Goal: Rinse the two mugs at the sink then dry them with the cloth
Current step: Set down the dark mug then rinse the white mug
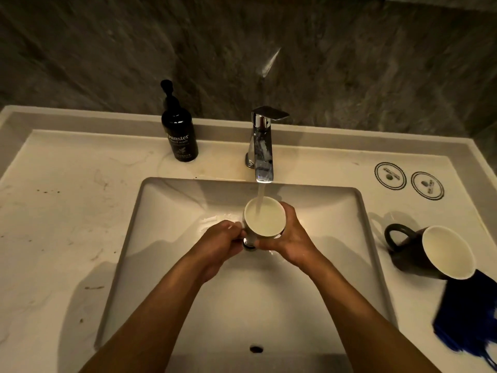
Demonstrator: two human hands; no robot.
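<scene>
While filling under the tap (262,146), mug (265,218) gripped by both hands: left hand (224,239) pinching handle, right hand (289,235) wrapped round body. Likely overflow, wet slip into sink (166,211).

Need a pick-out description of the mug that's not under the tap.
Start at the sink and go to the counter on its right. The spare mug is there, dark outside, pale inside, beside a blue cloth. Unlike the held mug, no hand touches it.

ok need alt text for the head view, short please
Two hands hold a mug under the running tap over a white sink. A second dark mug sits on the counter to the right, beside a blue cloth; a hand wash bottle stands behind.
</scene>
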